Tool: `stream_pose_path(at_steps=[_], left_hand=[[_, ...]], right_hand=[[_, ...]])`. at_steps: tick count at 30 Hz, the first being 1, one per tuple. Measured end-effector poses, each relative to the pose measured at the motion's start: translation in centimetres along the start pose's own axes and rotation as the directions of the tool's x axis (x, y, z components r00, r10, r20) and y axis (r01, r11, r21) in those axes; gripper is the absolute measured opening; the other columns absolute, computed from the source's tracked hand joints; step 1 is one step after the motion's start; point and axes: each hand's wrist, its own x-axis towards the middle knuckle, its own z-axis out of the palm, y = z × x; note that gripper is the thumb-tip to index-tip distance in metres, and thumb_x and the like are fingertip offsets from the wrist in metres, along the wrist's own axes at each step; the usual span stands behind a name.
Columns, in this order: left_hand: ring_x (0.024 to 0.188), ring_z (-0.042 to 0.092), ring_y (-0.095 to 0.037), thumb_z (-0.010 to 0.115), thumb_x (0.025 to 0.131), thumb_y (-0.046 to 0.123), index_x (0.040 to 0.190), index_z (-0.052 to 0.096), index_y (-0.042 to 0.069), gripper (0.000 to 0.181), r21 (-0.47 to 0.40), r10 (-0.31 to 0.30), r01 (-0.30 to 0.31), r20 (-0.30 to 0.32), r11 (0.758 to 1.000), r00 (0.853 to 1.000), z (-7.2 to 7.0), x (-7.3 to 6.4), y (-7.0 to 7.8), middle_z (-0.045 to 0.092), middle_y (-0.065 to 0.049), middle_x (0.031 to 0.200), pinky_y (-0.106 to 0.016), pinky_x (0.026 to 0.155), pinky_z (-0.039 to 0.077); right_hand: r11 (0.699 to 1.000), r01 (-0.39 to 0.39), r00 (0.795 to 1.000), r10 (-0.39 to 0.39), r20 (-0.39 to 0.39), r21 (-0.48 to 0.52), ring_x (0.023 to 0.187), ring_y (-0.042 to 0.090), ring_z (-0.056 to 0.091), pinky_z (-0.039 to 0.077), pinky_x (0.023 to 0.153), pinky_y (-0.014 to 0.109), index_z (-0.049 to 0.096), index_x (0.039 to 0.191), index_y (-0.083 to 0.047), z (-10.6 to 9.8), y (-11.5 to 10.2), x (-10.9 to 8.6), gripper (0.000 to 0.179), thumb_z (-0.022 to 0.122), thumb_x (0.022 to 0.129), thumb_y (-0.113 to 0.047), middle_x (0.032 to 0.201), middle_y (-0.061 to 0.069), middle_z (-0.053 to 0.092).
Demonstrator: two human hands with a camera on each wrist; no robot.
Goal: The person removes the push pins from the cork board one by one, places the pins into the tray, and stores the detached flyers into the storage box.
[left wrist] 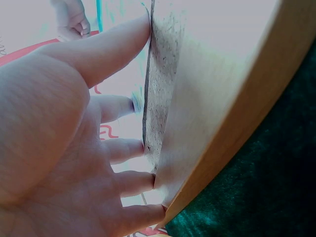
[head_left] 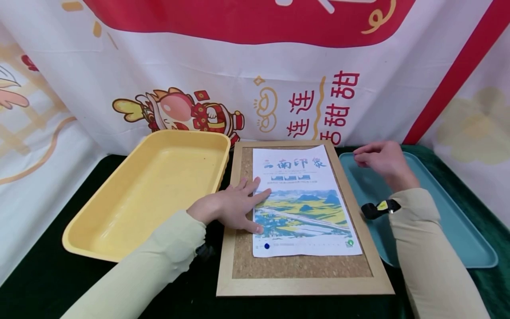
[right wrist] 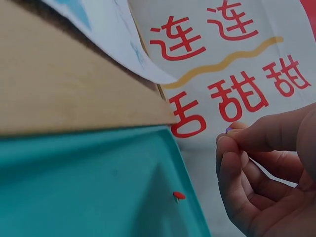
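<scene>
A printed sheet [head_left: 299, 212] with a landscape picture lies on a wood-framed cork board [head_left: 263, 268]. Spread over the board's left side, my left hand [head_left: 233, 206] has its fingertips on the sheet's left edge. Near the sheet's bottom corners sit a dark blue thumbtack [head_left: 267, 246] and a green thumbtack [head_left: 350, 243]. Above the far end of the blue-green tray [head_left: 450, 239], my right hand [head_left: 384, 161] pinches a small purple thumbtack [right wrist: 228, 130] between thumb and index finger, mostly hidden by them. A red thumbtack [right wrist: 178, 196] stays in the tray, seen in the right wrist view.
A deep yellow tray [head_left: 147, 195] stands left of the board, close to its frame. Dark green cloth [head_left: 187, 288] covers the table. Behind everything hangs a white and red printed cloth [head_left: 223, 66]. The sheet's upper edge curls up off the board in the right wrist view.
</scene>
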Motion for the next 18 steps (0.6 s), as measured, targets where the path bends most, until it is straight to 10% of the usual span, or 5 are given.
stream_pose_path(at_steps=[18], left_hand=[[0.166, -0.011, -0.042, 0.067, 0.101, 0.057, 0.173, 0.010, 0.027, 0.097, 0.011, 0.001, -0.001, -0.003, 1.000, 1.000, 0.0, 0.1, 0.0, -0.010, -0.011, 0.180, -0.066, 0.132, 0.009]], right_hand=[[0.992, -0.123, 0.992, 0.124, 0.029, -0.016, 0.120, 0.030, 0.060, 0.052, 0.091, 0.033, 0.060, 0.149, -0.004, -1.1, 3.1, 0.8, 0.046, 0.061, 0.109, -0.027, 0.148, 0.024, 0.061]])
